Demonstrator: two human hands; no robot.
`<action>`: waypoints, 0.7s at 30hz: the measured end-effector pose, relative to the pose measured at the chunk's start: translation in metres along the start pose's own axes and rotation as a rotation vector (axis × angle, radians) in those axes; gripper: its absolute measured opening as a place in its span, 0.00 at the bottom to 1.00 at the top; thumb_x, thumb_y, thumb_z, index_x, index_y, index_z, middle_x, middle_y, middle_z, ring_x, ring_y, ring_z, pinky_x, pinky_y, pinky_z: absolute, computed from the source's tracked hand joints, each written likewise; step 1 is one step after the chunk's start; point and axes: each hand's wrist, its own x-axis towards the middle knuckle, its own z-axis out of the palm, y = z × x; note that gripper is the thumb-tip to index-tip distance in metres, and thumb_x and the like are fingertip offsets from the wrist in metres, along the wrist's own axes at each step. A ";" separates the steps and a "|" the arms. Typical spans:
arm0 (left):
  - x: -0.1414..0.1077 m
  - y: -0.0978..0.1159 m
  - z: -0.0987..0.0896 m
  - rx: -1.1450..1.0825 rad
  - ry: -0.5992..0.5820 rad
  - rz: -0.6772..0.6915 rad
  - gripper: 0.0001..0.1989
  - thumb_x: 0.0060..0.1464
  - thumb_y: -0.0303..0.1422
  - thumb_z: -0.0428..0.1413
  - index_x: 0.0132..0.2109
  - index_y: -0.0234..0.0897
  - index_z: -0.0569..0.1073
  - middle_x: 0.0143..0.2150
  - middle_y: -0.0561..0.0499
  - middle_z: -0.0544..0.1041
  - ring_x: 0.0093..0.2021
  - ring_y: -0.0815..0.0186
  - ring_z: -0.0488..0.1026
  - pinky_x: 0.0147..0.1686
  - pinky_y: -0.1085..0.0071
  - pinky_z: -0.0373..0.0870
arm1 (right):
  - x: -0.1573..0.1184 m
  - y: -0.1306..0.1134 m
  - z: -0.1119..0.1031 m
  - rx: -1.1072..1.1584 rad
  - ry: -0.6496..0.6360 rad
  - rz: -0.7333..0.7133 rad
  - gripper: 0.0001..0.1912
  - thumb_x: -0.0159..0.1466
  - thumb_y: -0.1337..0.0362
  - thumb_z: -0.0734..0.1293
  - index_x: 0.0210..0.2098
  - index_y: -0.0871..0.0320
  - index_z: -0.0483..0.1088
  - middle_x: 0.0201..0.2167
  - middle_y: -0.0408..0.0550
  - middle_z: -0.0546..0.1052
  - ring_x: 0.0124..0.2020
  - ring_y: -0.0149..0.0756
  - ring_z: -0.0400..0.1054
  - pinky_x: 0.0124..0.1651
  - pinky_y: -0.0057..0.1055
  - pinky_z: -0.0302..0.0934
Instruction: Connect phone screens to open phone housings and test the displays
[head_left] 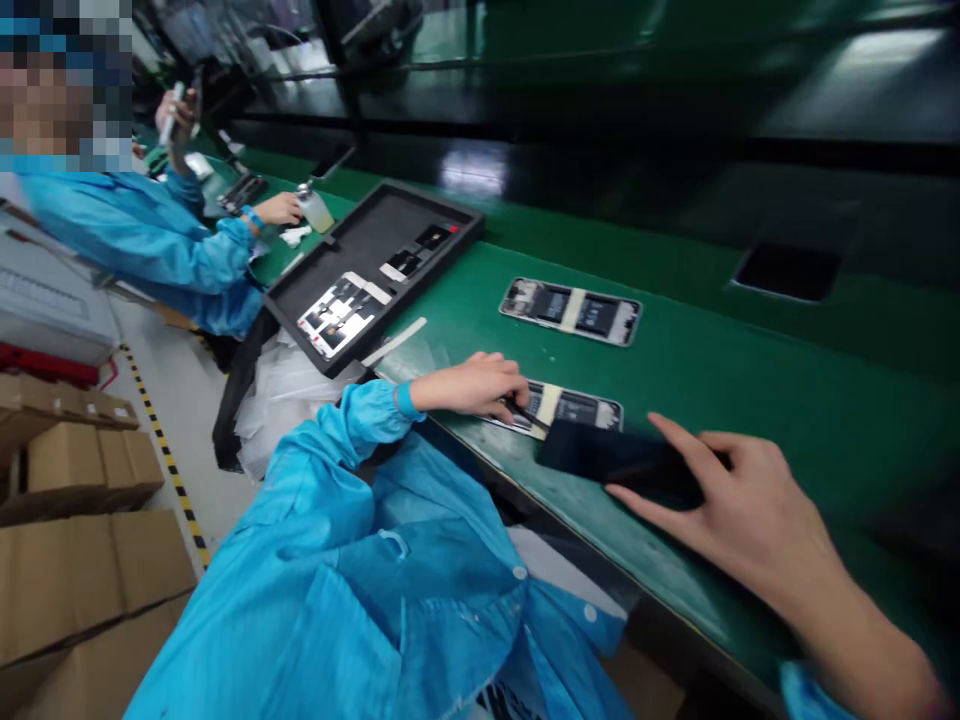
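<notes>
My left hand [480, 387] rests on an open phone housing [577, 408] lying on the green workbench [750, 380], and its fingers pinch a thin dark tool [519, 407] against the housing. A pale strip crosses the middle of the housing, and my hand hides its left end. My right hand [742, 500] grips a black phone panel [619, 462] by its edge, just above the bench. The panel is blurred and overlaps the housing's near corner. A second open phone housing [570, 310] lies farther along the bench, apart from both hands.
A black foam tray [375, 275] holding phone parts sits left of my hands. Beyond it, a co-worker in a blue coat [150, 240] handles items near a bottle [315, 210]. Plastic sheets [285, 400], cardboard boxes [82, 530] and yellow-black floor tape [169, 465] lie to the left.
</notes>
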 end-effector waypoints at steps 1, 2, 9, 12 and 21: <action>0.002 -0.001 -0.001 -0.003 -0.008 0.001 0.11 0.64 0.36 0.64 0.50 0.37 0.76 0.54 0.42 0.77 0.56 0.52 0.71 0.53 0.61 0.62 | 0.000 0.000 0.001 -0.007 0.010 0.009 0.48 0.63 0.41 0.68 0.76 0.25 0.43 0.39 0.57 0.66 0.39 0.69 0.68 0.31 0.61 0.71; 0.004 -0.002 -0.001 -0.011 -0.017 0.008 0.10 0.63 0.34 0.64 0.49 0.37 0.76 0.55 0.42 0.77 0.56 0.51 0.71 0.53 0.61 0.62 | 0.000 0.000 0.002 -0.011 0.021 0.013 0.47 0.62 0.38 0.67 0.76 0.25 0.44 0.39 0.57 0.66 0.39 0.69 0.68 0.29 0.60 0.71; 0.016 -0.015 -0.010 -0.236 -0.119 0.069 0.15 0.58 0.25 0.61 0.53 0.36 0.76 0.49 0.45 0.79 0.52 0.55 0.75 0.53 0.62 0.64 | 0.004 0.005 0.007 -0.082 0.122 -0.115 0.37 0.69 0.40 0.62 0.69 0.53 0.60 0.36 0.54 0.64 0.38 0.61 0.69 0.28 0.46 0.70; 0.019 -0.025 -0.018 -0.385 -0.162 0.122 0.09 0.52 0.22 0.63 0.40 0.38 0.79 0.42 0.47 0.80 0.44 0.58 0.75 0.47 0.66 0.66 | 0.007 0.006 0.007 -0.064 0.123 -0.159 0.36 0.70 0.42 0.63 0.70 0.54 0.59 0.33 0.52 0.64 0.37 0.60 0.68 0.29 0.46 0.70; 0.040 -0.037 -0.040 -0.457 -0.343 0.134 0.08 0.43 0.22 0.68 0.30 0.37 0.80 0.29 0.52 0.78 0.33 0.61 0.73 0.38 0.66 0.65 | 0.009 0.012 0.014 0.119 0.029 0.063 0.40 0.62 0.40 0.68 0.71 0.33 0.56 0.41 0.58 0.68 0.47 0.70 0.68 0.41 0.63 0.73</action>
